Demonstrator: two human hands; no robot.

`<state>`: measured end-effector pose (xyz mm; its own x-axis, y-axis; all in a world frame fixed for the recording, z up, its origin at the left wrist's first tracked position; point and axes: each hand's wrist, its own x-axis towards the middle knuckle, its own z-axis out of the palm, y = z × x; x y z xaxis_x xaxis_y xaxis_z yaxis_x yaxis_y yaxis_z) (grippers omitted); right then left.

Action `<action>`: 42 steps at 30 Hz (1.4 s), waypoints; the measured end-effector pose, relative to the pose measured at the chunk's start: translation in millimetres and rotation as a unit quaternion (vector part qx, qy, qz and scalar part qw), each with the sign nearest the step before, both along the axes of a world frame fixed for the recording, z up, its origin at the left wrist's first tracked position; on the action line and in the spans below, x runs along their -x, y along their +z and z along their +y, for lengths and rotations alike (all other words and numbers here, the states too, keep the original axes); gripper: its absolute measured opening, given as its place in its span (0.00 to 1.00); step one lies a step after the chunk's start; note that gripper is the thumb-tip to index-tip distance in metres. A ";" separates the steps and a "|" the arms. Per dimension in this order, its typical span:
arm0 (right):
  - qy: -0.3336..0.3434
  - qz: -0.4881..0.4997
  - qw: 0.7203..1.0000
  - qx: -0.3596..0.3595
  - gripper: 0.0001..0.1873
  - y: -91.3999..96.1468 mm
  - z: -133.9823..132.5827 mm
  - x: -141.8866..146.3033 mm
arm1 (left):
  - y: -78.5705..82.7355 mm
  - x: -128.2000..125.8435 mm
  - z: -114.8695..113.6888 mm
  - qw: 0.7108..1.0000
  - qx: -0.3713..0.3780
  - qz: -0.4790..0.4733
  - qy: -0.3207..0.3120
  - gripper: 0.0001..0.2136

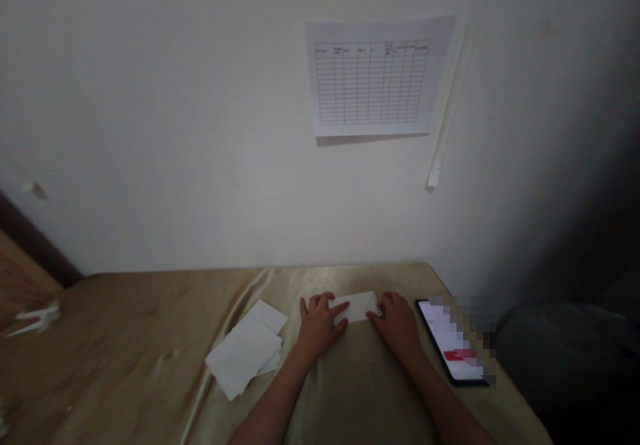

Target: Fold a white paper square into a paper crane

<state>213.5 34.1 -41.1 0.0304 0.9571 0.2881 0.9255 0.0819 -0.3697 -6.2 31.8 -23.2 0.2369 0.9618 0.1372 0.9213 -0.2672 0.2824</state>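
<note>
Wall (150, 132): pale, plain, filling the upper view.
Bench (125, 338): covered with a creased tan satin cloth and set against the wall.
Printed sheet (373, 78): white paper with a ruled grid, fixed to the wall above the hands.
White strip (450, 98): a narrow slanted length on the wall, just right of the sheet.
Loose papers (247, 355): a small white stack on the cloth, left of the left forearm.
Phone (450, 348): lying flat near the bench's right edge, screen lit.
Left hand (317, 325): released, palm down, fingers spread over the card's left end.
Right hand (397, 325): fingers bent onto the card's right end; whether it pinches cannot be told.
Card (359, 306): small, white and oblong, flat on the cloth between both hands.
</note>
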 end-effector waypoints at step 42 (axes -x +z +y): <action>-0.004 0.046 0.997 0.066 0.24 3.3 5.0 0.4 | 8.8 -4.2 6.4 0.999 0.030 -0.002 0.027 0.26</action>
